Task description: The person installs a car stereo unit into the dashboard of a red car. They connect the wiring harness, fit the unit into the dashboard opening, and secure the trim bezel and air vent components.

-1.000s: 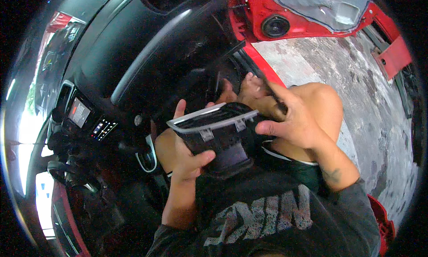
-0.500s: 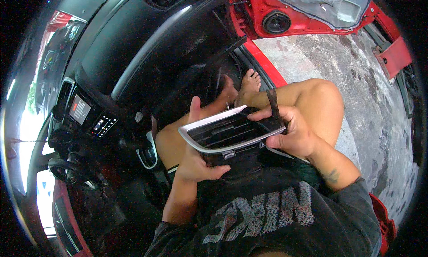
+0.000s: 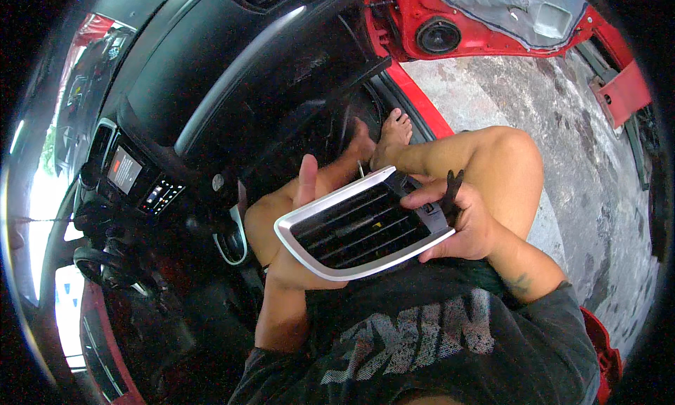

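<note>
A black car air vent [image 3: 351, 229] with slats and silver trim lies face up between my hands, over my lap. My left hand [image 3: 295, 268] grips its left part from beneath, one finger raised past the far edge. My right hand [image 3: 464, 226] holds the right end, fingers over a dark plastic section. A thin black piece [image 3: 453, 187] sticks up by my right fingers; I cannot tell what it is.
I sit cross-legged inside a car. The dashboard [image 3: 197, 67] with a lit screen [image 3: 125, 171] and a steering wheel [image 3: 95, 268] are at left. A stripped red door [image 3: 492, 39] hangs open beside the red sill [image 3: 429, 106] and concrete floor [image 3: 583, 187].
The vent has rotated from seeing its underside and clips to showing its slatted face fully, and has shifted right. My right hand has closed on its right end.
</note>
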A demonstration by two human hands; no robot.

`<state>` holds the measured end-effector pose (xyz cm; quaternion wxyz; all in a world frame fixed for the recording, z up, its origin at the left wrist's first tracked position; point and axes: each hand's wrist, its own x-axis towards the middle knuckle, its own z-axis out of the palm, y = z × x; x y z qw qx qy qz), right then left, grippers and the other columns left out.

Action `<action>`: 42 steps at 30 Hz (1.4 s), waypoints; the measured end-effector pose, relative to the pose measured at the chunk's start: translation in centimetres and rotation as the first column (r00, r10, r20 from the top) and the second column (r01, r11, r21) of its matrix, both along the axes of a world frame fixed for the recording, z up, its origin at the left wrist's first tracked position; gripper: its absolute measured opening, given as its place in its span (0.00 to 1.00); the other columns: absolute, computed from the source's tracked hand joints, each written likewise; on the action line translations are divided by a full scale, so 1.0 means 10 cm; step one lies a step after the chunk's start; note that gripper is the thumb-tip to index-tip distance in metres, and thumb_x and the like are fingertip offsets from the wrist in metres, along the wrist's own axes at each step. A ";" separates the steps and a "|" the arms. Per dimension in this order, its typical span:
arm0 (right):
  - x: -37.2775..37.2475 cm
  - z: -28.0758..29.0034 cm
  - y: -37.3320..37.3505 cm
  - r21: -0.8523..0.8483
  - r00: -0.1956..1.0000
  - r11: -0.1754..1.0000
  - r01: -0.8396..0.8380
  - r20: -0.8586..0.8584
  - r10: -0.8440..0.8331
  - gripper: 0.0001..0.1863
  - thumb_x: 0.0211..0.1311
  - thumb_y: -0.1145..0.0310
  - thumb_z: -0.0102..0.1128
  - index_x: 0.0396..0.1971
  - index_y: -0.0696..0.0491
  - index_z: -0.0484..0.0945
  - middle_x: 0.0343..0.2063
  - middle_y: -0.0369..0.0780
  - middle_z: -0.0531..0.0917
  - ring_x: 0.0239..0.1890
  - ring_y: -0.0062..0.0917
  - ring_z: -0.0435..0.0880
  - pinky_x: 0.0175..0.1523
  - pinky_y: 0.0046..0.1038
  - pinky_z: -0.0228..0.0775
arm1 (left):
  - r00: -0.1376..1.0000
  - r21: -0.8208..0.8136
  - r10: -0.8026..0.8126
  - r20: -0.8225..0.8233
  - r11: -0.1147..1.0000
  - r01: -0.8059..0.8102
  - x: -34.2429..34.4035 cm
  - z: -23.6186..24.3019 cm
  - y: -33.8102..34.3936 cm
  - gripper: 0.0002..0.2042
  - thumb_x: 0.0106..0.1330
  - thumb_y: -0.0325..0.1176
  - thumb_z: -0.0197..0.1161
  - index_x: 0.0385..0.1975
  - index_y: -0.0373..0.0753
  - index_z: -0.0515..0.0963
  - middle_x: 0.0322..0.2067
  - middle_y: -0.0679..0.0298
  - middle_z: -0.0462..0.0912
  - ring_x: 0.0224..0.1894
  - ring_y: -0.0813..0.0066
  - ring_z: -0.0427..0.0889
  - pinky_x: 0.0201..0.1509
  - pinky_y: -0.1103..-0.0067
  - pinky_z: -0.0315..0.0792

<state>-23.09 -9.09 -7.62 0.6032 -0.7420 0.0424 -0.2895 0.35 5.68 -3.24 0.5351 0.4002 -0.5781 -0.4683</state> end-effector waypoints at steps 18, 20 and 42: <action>0.01 -0.23 0.08 0.371 0.998 0.928 0.046 0.013 -0.055 0.49 0.29 0.65 0.93 0.57 0.59 0.75 0.55 0.44 0.80 0.59 0.28 0.78 0.66 0.33 0.67 | 0.987 0.088 0.059 -0.151 0.995 -0.046 0.00 0.03 0.07 0.65 0.50 0.24 0.78 0.80 0.52 0.29 0.71 0.52 0.66 0.73 0.60 0.67 0.75 0.61 0.62; -0.02 -0.18 0.08 0.503 1.000 0.864 -0.029 0.013 0.026 0.49 0.32 0.68 0.91 0.57 0.61 0.70 0.60 0.51 0.76 0.66 0.37 0.76 0.72 0.40 0.65 | 0.987 0.087 0.059 -0.150 0.995 -0.047 0.01 0.02 0.07 0.65 0.50 0.24 0.78 0.80 0.51 0.29 0.71 0.52 0.66 0.73 0.60 0.68 0.75 0.62 0.62; 0.03 -0.20 0.06 0.489 0.997 0.872 0.035 0.045 -0.065 0.49 0.31 0.68 0.92 0.60 0.58 0.75 0.45 0.32 0.79 0.39 0.13 0.74 0.42 0.18 0.64 | 0.985 0.066 0.051 -0.165 0.997 -0.040 -0.05 0.08 0.06 0.64 0.51 0.25 0.77 0.80 0.45 0.30 0.71 0.52 0.67 0.72 0.60 0.69 0.74 0.67 0.64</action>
